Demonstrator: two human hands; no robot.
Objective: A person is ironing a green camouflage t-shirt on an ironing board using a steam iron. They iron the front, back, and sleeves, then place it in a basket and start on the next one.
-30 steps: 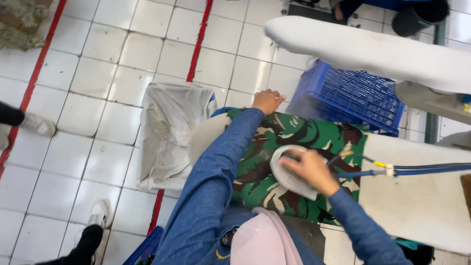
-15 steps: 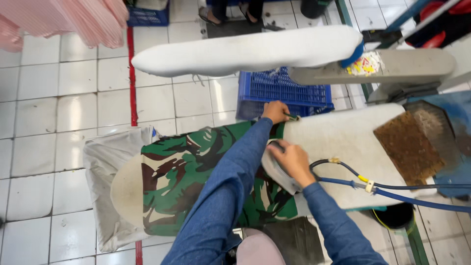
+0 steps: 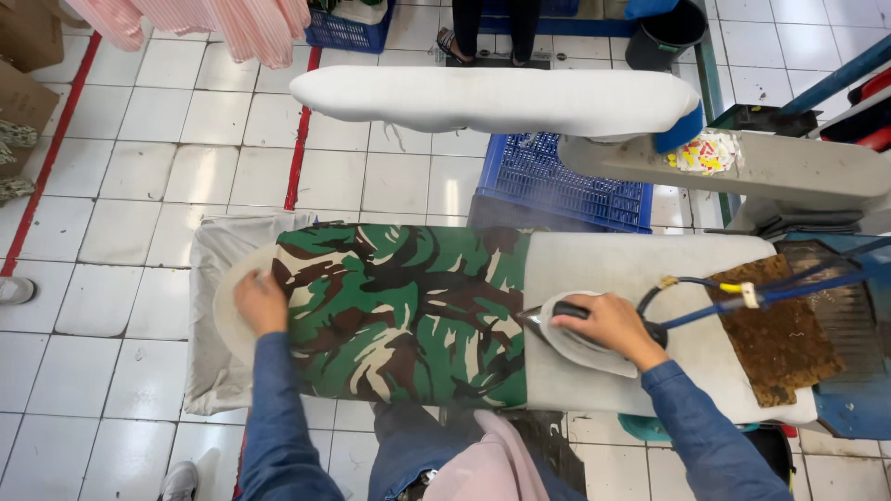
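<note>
A green, brown and cream camouflage garment [image 3: 408, 311] lies flat across the padded ironing board [image 3: 631, 269]. My left hand [image 3: 260, 301] presses flat on the garment's left end, fingers together. My right hand [image 3: 608, 325] grips the black handle of a steam iron [image 3: 575, 343], whose tip touches the garment's right edge. A blue hose and cable [image 3: 742, 297] run from the iron to the right.
A brown scorched iron rest pad [image 3: 780, 325] lies at the board's right end. A white padded sleeve board [image 3: 501, 97] stands behind, over a blue plastic crate [image 3: 557, 181]. Another person's feet [image 3: 487, 42] stand at the top. Striped pink clothes [image 3: 213, 23] hang top left.
My view has swung so the board lies level. My left hand has moved from the far edge to the garment's left end. The iron has slid right, off the middle to the garment's edge.
</note>
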